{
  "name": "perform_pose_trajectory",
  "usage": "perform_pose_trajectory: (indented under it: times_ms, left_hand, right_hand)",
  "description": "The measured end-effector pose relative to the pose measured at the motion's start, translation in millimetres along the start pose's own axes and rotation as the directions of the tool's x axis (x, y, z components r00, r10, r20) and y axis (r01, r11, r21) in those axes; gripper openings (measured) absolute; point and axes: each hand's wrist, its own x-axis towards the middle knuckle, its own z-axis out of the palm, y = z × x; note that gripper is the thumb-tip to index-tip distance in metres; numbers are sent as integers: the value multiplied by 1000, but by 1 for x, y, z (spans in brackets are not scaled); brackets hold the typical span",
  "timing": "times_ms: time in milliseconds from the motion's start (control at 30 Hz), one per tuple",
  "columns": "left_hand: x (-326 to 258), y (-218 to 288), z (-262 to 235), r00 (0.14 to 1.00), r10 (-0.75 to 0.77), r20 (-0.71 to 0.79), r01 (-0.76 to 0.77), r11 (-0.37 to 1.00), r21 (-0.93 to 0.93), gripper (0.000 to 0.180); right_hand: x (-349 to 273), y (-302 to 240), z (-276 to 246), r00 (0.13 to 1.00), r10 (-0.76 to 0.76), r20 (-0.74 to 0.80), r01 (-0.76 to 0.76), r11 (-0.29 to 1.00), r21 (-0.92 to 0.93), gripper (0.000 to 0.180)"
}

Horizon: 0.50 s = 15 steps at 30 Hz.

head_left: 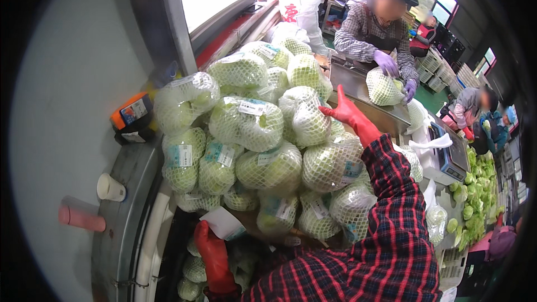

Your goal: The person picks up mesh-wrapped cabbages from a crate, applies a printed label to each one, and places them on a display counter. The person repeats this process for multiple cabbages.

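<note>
Pale green cabbages (246, 123), each in a white foam net and clear wrap, many with a label, are heaped in front of me. My right hand (353, 115), in a red rubber glove, reaches over the heap with thumb and forefinger spread. Its thumb tip is at the edge of a netted cabbage (306, 116); whether they touch I cannot tell. At the near left, my left hand (213, 256), also red-gloved, is closed on a white label sheet (222, 222). More netted cabbages (194, 269) lie below, beside the left hand.
Across the heap, a co-worker in purple gloves handles a netted cabbage (384, 86) on a metal table (352, 83). A scale (447, 154) and unwrapped greens (478, 201) are at right. A paper cup (111, 187), pink cup (82, 217) and orange-black device (132, 113) are at left.
</note>
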Motion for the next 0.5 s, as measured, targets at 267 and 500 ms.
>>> perform_pose_trajectory:
  times_ms: [267,500]
  left_hand:
    - [-38,19,56,971,53,235,-154,887,436,19]
    - [-54,66,114,939,151,308,-237,935,263,30]
  right_hand:
    - [-3,-16,25,983,-141,-116,126,984,-128,79]
    - [-212,-145,78,562,-690,455,132,619,775,55]
